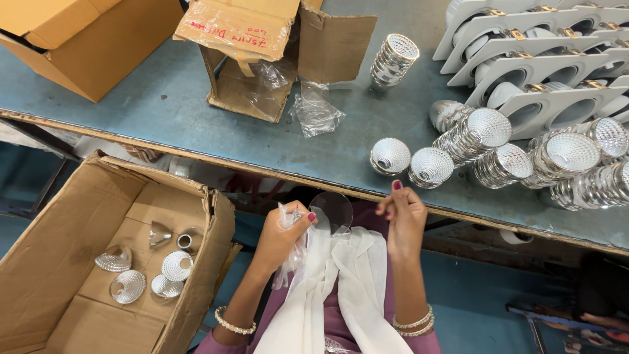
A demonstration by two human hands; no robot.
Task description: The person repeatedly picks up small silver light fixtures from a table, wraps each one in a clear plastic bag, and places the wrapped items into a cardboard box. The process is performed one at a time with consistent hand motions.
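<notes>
My left hand (pixel 283 231) grips a crumpled clear plastic wrapper (pixel 288 255) and the left edge of a thin clear round disc (pixel 332 208). My right hand (pixel 403 219) pinches the disc's right side, fingers curled. The disc is held just below the front edge of the blue-grey table (pixel 196 124), over a white cloth (pixel 341 282) draped on my lap. Two single silver faceted reflector cups (pixel 390 156) stand on the table right above my hands.
Stacks of silver reflectors (pixel 478 131) and white square lamp housings (pixel 550 98) fill the table's right. An open cardboard box (pixel 255 59) and clear plastic bag (pixel 316 108) sit at the back. A large carton (pixel 72 216) at my left holds several loose reflectors (pixel 128 285).
</notes>
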